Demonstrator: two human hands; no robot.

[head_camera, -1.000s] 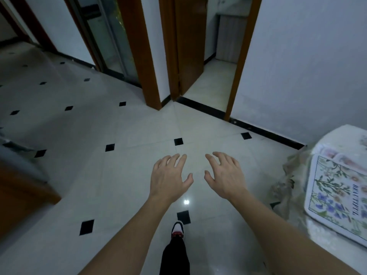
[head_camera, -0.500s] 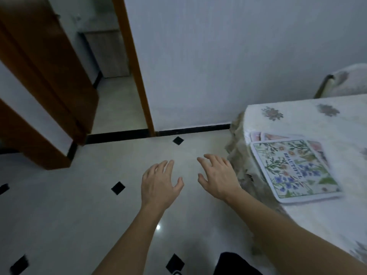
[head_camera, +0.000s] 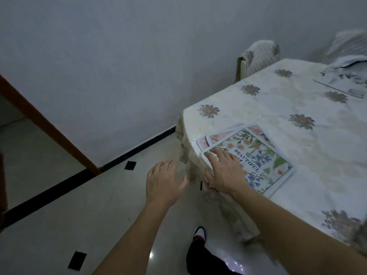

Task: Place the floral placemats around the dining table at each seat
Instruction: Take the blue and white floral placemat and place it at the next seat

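Right hand [head_camera: 224, 171] lies spread, fingers flat on the top placemat [head_camera: 266, 155] of a stack beneath it at the table [head_camera: 297, 124] corner. Left hand [head_camera: 162, 181], relaxed and empty, hangs just left of it, off the table.

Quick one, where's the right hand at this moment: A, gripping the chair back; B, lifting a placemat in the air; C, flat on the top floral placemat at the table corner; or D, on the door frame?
C: the right hand lies with straight fingers on the near corner of the top floral placemat, which lies flat on the table; the left hand hangs open over the floor.
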